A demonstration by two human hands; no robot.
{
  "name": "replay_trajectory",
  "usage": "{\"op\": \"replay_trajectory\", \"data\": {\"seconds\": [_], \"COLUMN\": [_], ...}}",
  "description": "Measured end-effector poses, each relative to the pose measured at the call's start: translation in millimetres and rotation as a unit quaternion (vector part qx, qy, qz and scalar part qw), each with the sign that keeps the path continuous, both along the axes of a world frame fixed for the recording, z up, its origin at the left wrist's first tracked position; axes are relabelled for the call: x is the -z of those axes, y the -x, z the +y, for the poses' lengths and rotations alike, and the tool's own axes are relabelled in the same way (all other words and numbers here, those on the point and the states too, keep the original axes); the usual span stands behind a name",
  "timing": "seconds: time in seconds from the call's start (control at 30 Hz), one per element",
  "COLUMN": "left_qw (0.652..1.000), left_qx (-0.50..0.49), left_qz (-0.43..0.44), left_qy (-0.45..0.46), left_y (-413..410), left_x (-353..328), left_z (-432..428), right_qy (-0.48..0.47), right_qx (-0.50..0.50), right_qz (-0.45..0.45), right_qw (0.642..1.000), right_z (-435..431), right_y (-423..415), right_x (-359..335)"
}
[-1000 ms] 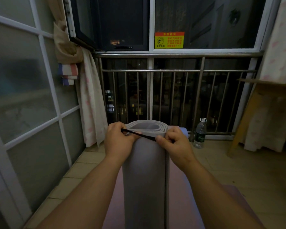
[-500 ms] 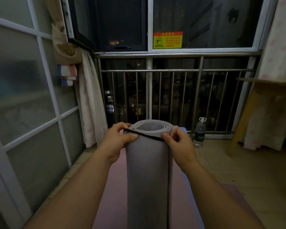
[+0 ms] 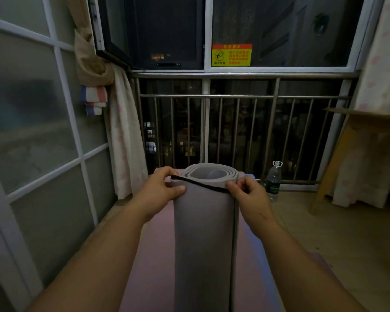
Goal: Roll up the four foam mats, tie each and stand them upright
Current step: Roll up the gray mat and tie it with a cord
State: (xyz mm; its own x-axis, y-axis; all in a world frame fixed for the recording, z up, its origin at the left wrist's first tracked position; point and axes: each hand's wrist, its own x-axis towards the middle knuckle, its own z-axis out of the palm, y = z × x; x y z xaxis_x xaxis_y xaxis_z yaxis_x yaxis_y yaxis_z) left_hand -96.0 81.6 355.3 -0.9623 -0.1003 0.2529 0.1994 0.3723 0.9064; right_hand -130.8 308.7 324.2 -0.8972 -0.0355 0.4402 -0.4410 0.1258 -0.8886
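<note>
Black band [image 3: 200,185] lower round rolled mat [image 3: 203,233] now, left hand [image 3: 160,190] and right hand [image 3: 249,194] pinch-tight on it.

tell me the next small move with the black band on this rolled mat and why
Probably slide the black band a little way down the rolled mat. The left hand and right hand pinch it at either side, and it sits slanted right at the top rim, where it could slip off.

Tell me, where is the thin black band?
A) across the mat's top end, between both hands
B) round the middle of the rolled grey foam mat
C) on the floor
A: the left hand and right hand pinch the thin black band across the top end of the rolled grey foam mat.
</note>
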Motion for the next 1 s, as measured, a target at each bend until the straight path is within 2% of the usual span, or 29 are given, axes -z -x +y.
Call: {"op": "replay_trajectory", "data": {"seconds": [0.37, 0.67, 0.8, 0.9, 1.0], "left_qw": [0.995, 0.992, 0.993, 0.987, 0.981], "left_qx": [-0.066, -0.099, -0.101, -0.138, -0.178], "left_qz": [0.031, 0.036, 0.045, 0.062, 0.070], "left_qy": [0.069, 0.065, 0.051, 0.050, -0.033], "left_y": [1, 3, 3, 7, 8], "left_x": [-1, -1, 0, 9, 31], "left_z": [11, 12, 12, 10, 14], "right_qy": [0.001, 0.009, 0.012, 0.005, -0.007], "right_qx": [-0.001, -0.008, -0.013, -0.013, -0.014], "right_qz": [-0.007, -0.004, -0.002, 0.004, 0.017], "right_qw": [1.000, 1.000, 1.000, 1.000, 1.000], "right_z": [5, 3, 1, 0, -5], "right_y": [1, -1, -2, -2, -1], "right_x": [0, -1, -1, 0, 0]}}
